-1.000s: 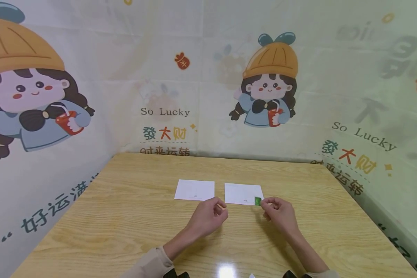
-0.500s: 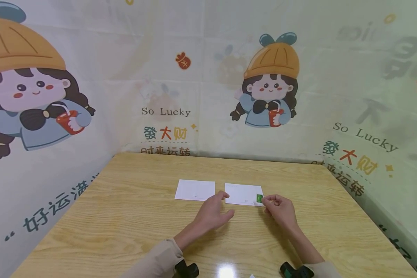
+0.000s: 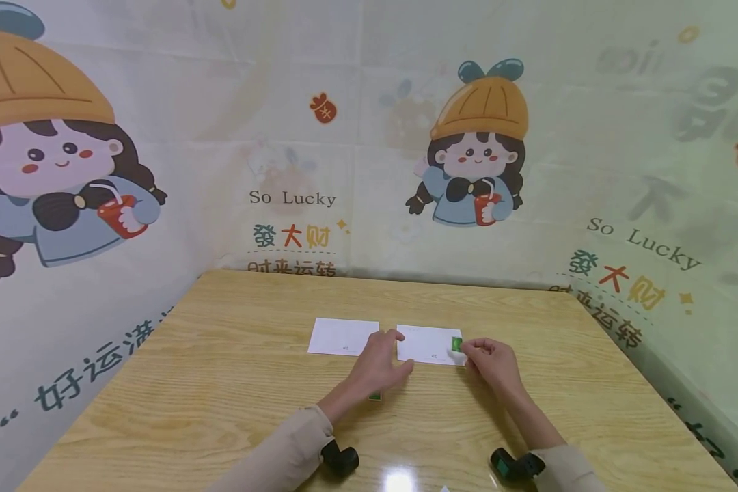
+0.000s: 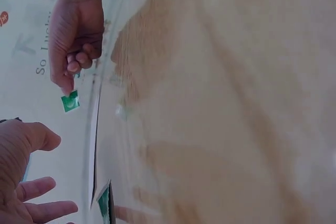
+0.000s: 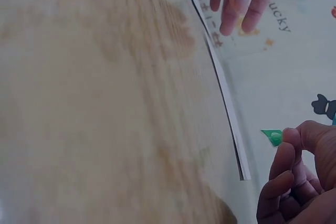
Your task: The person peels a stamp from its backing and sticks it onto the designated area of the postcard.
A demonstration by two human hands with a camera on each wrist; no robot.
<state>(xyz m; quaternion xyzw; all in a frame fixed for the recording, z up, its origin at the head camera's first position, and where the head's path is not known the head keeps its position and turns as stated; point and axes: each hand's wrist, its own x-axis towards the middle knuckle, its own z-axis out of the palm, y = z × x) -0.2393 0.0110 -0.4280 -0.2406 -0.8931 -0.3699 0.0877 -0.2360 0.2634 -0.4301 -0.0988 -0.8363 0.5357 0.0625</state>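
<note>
My right hand [image 3: 493, 365] pinches a small green stamp [image 3: 457, 344] between thumb and forefinger. The stamp is held above the right end of the right white envelope [image 3: 424, 342]; the right wrist view shows it raised off the table. My left hand [image 3: 378, 362] has its thumb and fingers spread, with nothing visible in them. It lies in front of the gap between the two envelopes and hides a corner of the left envelope [image 3: 341, 335]. A second green stamp [image 3: 375, 395] shows below the left wrist, partly covered by it; in the left wrist view this stamp [image 4: 104, 205] looks tilted.
Both envelopes lie flat side by side on the wooden table [image 3: 252, 383]. A printed cloth wall [image 3: 369, 171] closes off the back and sides. Black wrist cameras [image 3: 341, 459] are strapped to both forearms. A white tip [image 3: 445, 488] shows at the front edge of the view.
The left fingers have uncurled and spread, and that hand has moved slightly right. A second stamp has come into view below the left wrist. The right hand's stamp has risen slightly.
</note>
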